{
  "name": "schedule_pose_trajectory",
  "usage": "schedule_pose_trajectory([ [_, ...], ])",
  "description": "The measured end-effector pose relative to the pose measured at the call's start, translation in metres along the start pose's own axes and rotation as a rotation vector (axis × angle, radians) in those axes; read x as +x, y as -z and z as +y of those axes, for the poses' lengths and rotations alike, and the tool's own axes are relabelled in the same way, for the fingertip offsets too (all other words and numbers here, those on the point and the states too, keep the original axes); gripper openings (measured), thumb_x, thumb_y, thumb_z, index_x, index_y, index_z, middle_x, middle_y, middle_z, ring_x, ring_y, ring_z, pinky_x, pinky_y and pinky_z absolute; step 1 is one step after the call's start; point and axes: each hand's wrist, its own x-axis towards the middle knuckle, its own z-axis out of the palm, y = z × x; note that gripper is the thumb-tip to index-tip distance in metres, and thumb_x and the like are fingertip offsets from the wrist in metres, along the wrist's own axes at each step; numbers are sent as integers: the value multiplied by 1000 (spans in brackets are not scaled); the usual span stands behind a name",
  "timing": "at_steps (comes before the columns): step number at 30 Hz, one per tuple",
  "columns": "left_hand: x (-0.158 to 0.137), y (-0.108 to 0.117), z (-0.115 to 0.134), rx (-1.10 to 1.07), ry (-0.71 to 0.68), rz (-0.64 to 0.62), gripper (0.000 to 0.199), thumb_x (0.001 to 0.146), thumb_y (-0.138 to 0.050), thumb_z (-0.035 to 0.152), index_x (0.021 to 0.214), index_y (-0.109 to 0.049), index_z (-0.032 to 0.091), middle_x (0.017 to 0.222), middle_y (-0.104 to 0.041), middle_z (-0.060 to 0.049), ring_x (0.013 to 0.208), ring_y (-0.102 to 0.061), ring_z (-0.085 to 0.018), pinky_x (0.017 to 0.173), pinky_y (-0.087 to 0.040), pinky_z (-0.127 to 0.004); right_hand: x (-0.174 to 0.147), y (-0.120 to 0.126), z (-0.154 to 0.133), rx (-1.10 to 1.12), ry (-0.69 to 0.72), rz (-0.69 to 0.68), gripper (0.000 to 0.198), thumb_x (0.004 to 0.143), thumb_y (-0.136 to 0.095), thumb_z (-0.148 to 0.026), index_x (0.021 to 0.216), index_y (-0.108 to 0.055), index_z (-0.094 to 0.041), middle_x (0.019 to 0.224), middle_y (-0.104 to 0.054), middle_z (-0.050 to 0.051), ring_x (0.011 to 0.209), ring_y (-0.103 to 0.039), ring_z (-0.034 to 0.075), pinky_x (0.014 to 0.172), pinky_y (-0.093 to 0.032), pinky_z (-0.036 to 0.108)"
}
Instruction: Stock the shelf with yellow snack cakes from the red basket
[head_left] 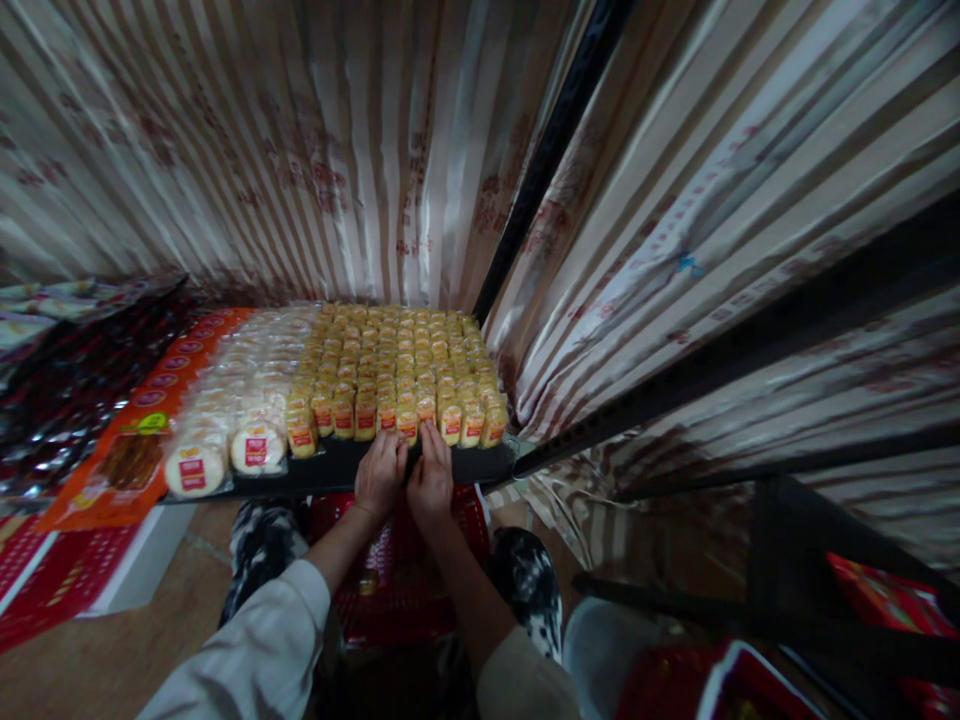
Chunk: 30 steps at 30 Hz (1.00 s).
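Many yellow packets [406, 424] stand just beyond left grip [380, 474] and right grip [431, 487].

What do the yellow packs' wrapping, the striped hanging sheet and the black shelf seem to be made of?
Yellow packs' wrapping: likely clear, glossy plastic film; yellow contents show through, with small highlights.
Striped hanging sheet: fabric or thin plastic; soft folds and slight sheen fit both.
Black shelf: perhaps painted metal, matte; its front edge is dark and even, but plastic is possible.

Rowed yellow packets [406, 362], seemingly upright.
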Motion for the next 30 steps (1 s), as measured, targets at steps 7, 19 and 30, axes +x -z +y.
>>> schedule_pose_trajectory([
  [7,0,-2,0,18,1,-6,22,92,-36,22,101,-56,19,92,-63,-6,88,-59,-15,80,-48,-24,3,-1,-3,-37,4,21,51,86,-31,-11,136,-39,-13,135,-48,12,129,-38,18,106,-35,42],
  [19,0,-6,-3,-4,-2,14,26,91,-37,20,108,-57,18,103,-63,-8,96,-59,-17,87,-48,-28,9,-6,-9,-77,-15,17,46,92,-31,-23,136,-38,-13,135,-48,13,129,-38,20,106,-35,41],
  [30,-1,-7,-6,22,-76,57,28,89,-35,13,108,-57,14,98,-64,-9,92,-60,-17,84,-50,-28,4,-3,-7,-64,24,-21,37,89,-34,-17,119,-56,-16,136,-46,11,129,-38,19,104,-36,39],
])
